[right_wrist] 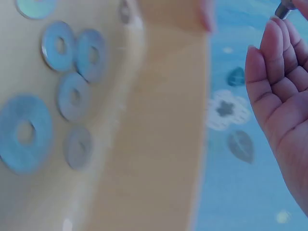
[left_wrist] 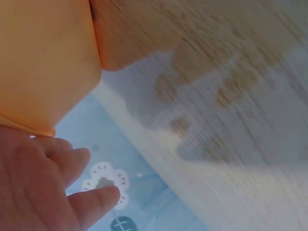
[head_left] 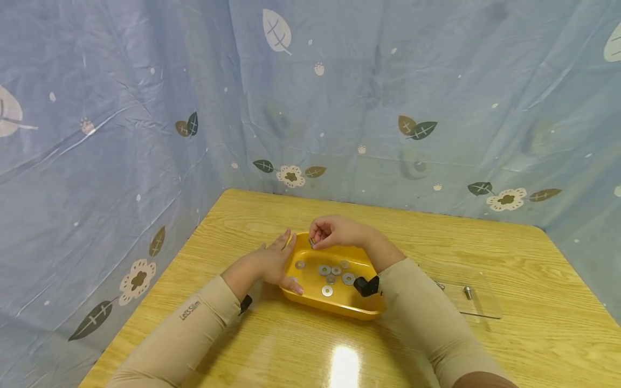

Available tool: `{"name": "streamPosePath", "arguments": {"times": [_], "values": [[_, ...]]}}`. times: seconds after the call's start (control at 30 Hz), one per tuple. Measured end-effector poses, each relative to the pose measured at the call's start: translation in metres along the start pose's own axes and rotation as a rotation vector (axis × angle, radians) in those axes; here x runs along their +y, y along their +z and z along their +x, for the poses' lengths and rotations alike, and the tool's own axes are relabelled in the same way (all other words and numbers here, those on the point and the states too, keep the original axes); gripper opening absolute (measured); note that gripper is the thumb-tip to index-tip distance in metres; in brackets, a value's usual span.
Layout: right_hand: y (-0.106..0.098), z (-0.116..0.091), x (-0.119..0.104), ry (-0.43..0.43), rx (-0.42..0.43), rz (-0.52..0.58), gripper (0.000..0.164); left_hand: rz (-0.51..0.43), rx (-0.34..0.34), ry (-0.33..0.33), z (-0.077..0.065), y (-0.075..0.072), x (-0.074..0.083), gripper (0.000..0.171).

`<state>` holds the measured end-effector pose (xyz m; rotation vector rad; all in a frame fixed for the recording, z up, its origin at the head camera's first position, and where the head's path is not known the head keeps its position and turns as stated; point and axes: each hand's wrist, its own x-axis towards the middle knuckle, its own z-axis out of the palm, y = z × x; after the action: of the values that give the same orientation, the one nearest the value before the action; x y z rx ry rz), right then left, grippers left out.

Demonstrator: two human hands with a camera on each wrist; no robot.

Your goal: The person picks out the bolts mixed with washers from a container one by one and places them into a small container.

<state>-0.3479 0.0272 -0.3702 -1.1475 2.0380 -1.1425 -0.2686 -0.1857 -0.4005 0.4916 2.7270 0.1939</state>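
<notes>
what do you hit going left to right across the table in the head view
left hand → yellow tray with washers → black wrist camera → clear plate carrying a small bolt

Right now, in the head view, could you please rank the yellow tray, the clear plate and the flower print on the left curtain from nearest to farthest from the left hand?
1. Yellow tray: touched by the left hand along its left wall.
2. Flower print: on the curtain, off to the hand's left.
3. Clear plate: on the table beyond the tray's right side.
</notes>
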Motion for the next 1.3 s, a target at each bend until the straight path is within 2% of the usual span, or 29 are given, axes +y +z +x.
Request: {"name": "streamPosePath", "arguments": {"times": [0.13, 0.33, 0.67, 0.87, 1.03, 1.3], "values": [[-0.017, -0.023, -0.011, -0.019, 0.011, 0.070, 0.022, 0.000, 0.007, -0.006, -0.001, 0.000, 0.001, 0.133], [-0.039, -0.073, -0.023, -0.048, 0.061, 0.087, 0.023, -0.001, -0.002, -0.002, 0.000, 0.001, 0.001, 0.134], [-0.067, -0.150, -0.012, -0.056, 0.186, 0.047, 0.018, -0.008, -0.001, -0.007, -0.001, 0.000, 0.003, 0.134], [-0.072, -0.184, 0.006, -0.043, 0.205, -0.029, 0.015, -0.013, -0.001, -0.005, -0.001, -0.001, 0.005, 0.133], [-0.076, -0.208, 0.018, -0.025, 0.171, -0.024, 0.014, -0.012, 0.010, 0.005, 0.000, -0.002, 0.006, 0.133], [-0.073, -0.228, 0.035, 0.052, 0.113, 0.001, 0.014, -0.015, 0.008, -0.004, -0.002, -0.001, 0.005, 0.132]]}}
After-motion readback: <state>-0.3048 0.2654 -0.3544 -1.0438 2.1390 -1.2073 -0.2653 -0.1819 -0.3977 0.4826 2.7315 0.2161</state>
